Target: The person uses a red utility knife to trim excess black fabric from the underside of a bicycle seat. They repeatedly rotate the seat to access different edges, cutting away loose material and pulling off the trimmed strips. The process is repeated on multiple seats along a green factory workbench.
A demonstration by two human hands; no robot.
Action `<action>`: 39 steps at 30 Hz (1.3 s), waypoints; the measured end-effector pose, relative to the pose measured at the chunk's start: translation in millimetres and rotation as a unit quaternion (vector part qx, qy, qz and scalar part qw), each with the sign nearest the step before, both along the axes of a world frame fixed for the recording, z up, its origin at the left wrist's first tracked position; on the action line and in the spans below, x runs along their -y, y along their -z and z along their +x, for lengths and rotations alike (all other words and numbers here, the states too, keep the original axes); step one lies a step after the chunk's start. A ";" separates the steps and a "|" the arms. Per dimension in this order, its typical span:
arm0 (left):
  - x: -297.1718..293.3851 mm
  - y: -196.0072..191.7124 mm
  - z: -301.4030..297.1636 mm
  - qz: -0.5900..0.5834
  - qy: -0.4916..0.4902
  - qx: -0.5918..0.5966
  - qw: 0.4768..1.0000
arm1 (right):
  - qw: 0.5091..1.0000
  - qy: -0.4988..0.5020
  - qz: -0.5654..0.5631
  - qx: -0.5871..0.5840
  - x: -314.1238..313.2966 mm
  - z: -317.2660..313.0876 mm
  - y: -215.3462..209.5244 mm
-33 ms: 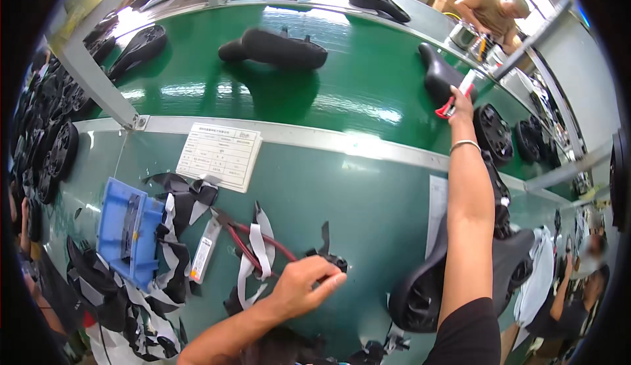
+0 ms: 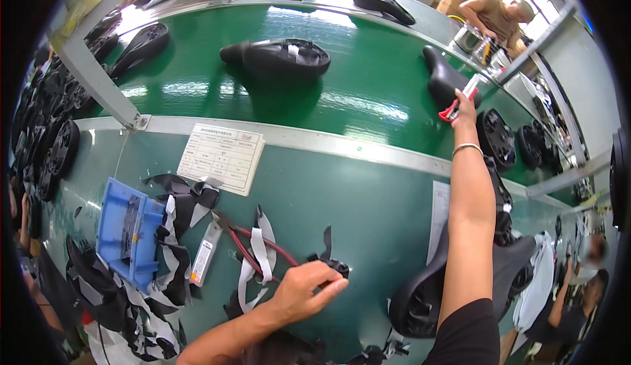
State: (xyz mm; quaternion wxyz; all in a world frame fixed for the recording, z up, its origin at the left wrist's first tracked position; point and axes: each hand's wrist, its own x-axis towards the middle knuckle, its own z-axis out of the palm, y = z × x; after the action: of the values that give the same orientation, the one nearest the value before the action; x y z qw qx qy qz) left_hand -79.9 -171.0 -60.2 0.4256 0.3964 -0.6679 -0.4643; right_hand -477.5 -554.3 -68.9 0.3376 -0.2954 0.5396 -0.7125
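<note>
Out at the upper right of the frame, the right hand [image 2: 465,110] has its grip wrapped snugly around a red-and-white tool [image 2: 449,113], right over the edge of a black saddle [image 2: 445,79]; whether the two touch, I can't tell. Down at lower centre, the left hand [image 2: 309,291] curls its fingers above the worktop [image 2: 368,201], next to a black scrap [image 2: 338,268], and whether that grip has hold of anything I can't tell. Red-handled pliers [image 2: 242,248] lie just left of it.
</note>
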 end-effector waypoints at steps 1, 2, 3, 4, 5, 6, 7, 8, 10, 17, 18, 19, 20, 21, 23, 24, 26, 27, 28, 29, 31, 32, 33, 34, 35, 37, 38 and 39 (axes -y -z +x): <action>1.4 1.2 0.6 0.002 -0.009 0.000 1.000 | 1.000 -0.008 0.025 -0.005 1.3 6.5 3.7; -1.0 2.2 3.9 0.007 -0.022 0.003 1.000 | 0.998 -0.020 0.052 -0.007 -1.6 26.8 3.2; -2.5 2.5 2.2 0.010 -0.017 -0.007 1.000 | 0.998 -0.050 0.033 -0.031 -6.9 29.1 -2.3; -2.0 3.5 0.7 0.014 -0.017 -0.005 1.000 | 0.995 -0.075 0.056 -0.039 -10.5 31.1 -9.6; 0.1 2.2 -0.2 0.017 -0.018 0.000 1.000 | 0.991 -0.100 0.077 -0.045 -15.6 42.7 -25.8; 1.5 0.6 0.1 0.020 -0.019 0.008 1.000 | 0.986 -0.126 0.098 -0.047 -24.9 57.0 -41.2; 2.8 -0.3 0.1 0.019 -0.018 0.010 1.000 | 0.978 -0.160 0.106 -0.078 -38.9 70.6 -55.5; 3.3 4.4 -1.9 0.012 -0.024 0.000 1.000 | 0.968 -0.195 0.114 -0.107 -56.4 87.3 -71.8; 4.0 5.9 0.2 0.016 -0.020 0.012 1.000 | 0.930 -0.269 0.107 -0.225 -123.9 127.8 -107.1; 7.9 -5.9 18.5 0.332 -0.009 -0.377 0.865 | 0.569 -0.369 -0.085 -0.730 -406.3 189.9 -132.0; 3.5 -18.1 31.4 0.431 0.016 -0.395 0.811 | 0.528 -0.378 -0.107 -0.753 -434.7 195.1 -126.9; -4.3 -28.2 38.4 0.438 0.013 -0.405 0.802 | 0.513 -0.408 -0.132 -0.744 -458.2 194.9 -120.6; -12.1 -34.4 45.7 0.444 0.005 -0.415 0.794 | 0.508 -0.445 -0.132 -0.726 -476.0 192.0 -109.5; -20.3 -38.0 53.9 0.496 0.036 -0.401 0.770 | 0.535 -0.470 -0.129 -0.691 -490.4 189.3 -97.0; -44.2 -34.1 70.2 0.464 0.014 -0.353 0.812 | 0.590 -0.556 -0.072 -0.581 -511.9 183.6 -89.4; -54.4 -33.0 77.1 0.431 0.012 -0.337 0.837 | 0.655 -0.538 -0.028 -0.529 -521.5 179.6 -87.5; -73.4 -44.7 82.8 0.387 -0.022 -0.238 0.890 | 0.765 -0.491 0.069 -0.411 -537.8 173.6 -80.2; -80.1 -54.0 82.4 0.362 -0.033 -0.191 0.912 | 0.809 -0.422 0.117 -0.393 -541.5 173.9 -82.6; -83.9 -57.2 81.6 0.344 -0.042 -0.169 0.923 | 0.831 -0.362 0.080 -0.414 -544.0 173.0 -71.7; -81.6 -60.7 79.4 0.322 -0.047 -0.148 0.934 | 0.815 -0.337 0.005 -0.471 -540.9 173.1 -71.0; -72.5 -67.7 79.9 0.301 -0.023 -0.095 0.949 | 0.745 -0.330 -0.095 -0.572 -526.5 173.9 -74.4; -68.4 -77.5 76.8 0.283 -0.002 -0.066 0.957 | 0.695 -0.347 -0.117 -0.619 -517.6 173.0 -84.1; -65.2 -84.2 72.7 0.282 0.006 -0.044 0.958 | 0.640 -0.361 -0.141 -0.663 -507.9 172.6 -93.6; -62.4 -89.9 68.8 0.281 0.013 -0.023 0.959 | 0.590 -0.381 -0.137 -0.699 -498.6 173.9 -101.0; -59.6 -96.3 65.4 0.283 0.010 0.008 0.959 | 0.555 -0.378 -0.139 -0.727 -490.3 173.6 -104.2; -55.8 -105.7 60.6 0.286 0.007 0.070 0.956 | 0.502 -0.375 -0.142 -0.766 -481.7 165.4 -99.8; -55.7 -104.3 61.6 0.269 -0.001 0.062 0.961 | 0.517 -0.386 -0.103 -0.757 -485.2 161.6 -96.3; -57.4 -99.1 63.8 0.255 -0.009 0.053 0.966 | 0.530 -0.399 -0.063 -0.745 -497.5 158.7 -92.2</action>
State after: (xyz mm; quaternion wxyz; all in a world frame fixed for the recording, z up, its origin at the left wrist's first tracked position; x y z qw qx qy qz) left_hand -16.1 -113.7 38.9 0.2786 0.5220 -0.5457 -0.5934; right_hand -318.8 -56.8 23.3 0.0427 -0.9242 0.3751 -0.0570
